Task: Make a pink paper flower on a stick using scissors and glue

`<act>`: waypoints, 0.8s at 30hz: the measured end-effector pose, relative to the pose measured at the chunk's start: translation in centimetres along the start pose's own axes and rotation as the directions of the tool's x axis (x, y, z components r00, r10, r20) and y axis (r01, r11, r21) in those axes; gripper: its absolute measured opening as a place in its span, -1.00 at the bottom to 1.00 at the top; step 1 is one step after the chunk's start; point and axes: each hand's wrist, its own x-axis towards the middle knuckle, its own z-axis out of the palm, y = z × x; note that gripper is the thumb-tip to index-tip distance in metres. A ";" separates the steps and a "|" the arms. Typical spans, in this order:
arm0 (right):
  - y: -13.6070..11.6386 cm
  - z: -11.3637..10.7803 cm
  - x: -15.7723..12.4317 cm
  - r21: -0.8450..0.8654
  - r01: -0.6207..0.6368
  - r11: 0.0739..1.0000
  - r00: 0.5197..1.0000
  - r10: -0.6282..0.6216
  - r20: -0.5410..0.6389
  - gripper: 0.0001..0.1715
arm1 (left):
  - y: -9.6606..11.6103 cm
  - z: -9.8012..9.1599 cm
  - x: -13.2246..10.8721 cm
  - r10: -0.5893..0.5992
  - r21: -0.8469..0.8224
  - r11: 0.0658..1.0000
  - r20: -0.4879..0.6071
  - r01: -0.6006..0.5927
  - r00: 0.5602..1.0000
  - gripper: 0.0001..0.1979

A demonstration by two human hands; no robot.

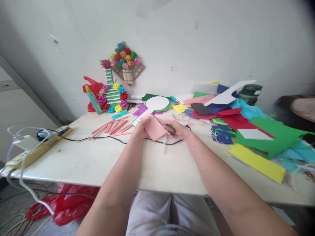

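My left hand grips a piece of pink paper by its left side, above the middle of the white table. In my right hand is a pair of scissors with dark handles, its blades lying along the upper right edge of the paper. A pale narrow strip hangs just below the paper. Left of my hands lie several pink paper rolls. Behind the pink paper rests a white round shape with a long stem, edged in green.
Sheets of coloured paper and a phone lie at right, near a dark green container. A power strip is on the left, its black cable crossing the table. Paper-flower crafts and a glue bottle stand behind.
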 end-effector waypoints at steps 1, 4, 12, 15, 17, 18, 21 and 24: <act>0.0 0.1 0.0 -0.002 0.001 1.000 1.000 -0.001 0.005 -0.67 | -0.1 -0.1 0.1 0.029 0.004 1.000 -0.002 -0.029 1.000 -0.69; -0.4 0.2 -0.3 -0.027 -0.005 1.000 1.000 0.005 0.017 -0.66 | -0.3 -0.3 0.4 0.068 0.002 0.998 0.000 -0.068 0.998 -0.66; -0.6 0.0 -0.7 -0.026 0.009 1.000 0.997 -0.007 0.071 -0.56 | -0.3 0.0 0.2 0.012 0.017 1.000 0.026 -0.013 1.000 -0.74; -0.5 -0.1 -0.8 -0.001 0.008 1.000 0.998 -0.007 0.066 -0.54 | -0.3 0.1 0.3 0.008 0.035 0.999 0.047 -0.009 0.999 -0.79; -0.6 -0.1 -0.8 -0.003 0.003 1.000 0.998 -0.003 0.060 -0.53 | -0.3 0.1 0.2 0.010 0.056 0.998 0.079 -0.015 0.997 -0.81; -0.6 0.0 -0.8 -0.007 0.001 1.000 0.998 -0.001 0.058 -0.52 | -0.3 0.1 0.2 0.011 0.067 0.998 0.098 -0.018 0.995 -0.81; -0.8 0.0 -0.9 -0.011 -0.002 1.000 0.999 0.003 0.047 -0.51 | -0.3 0.1 0.1 0.009 0.086 0.996 0.149 -0.022 0.989 -0.82; -0.8 0.0 -0.9 -0.010 -0.001 1.000 0.999 0.001 0.039 -0.49 | -0.2 0.2 0.0 -0.006 0.094 0.996 0.157 -0.009 0.988 -0.82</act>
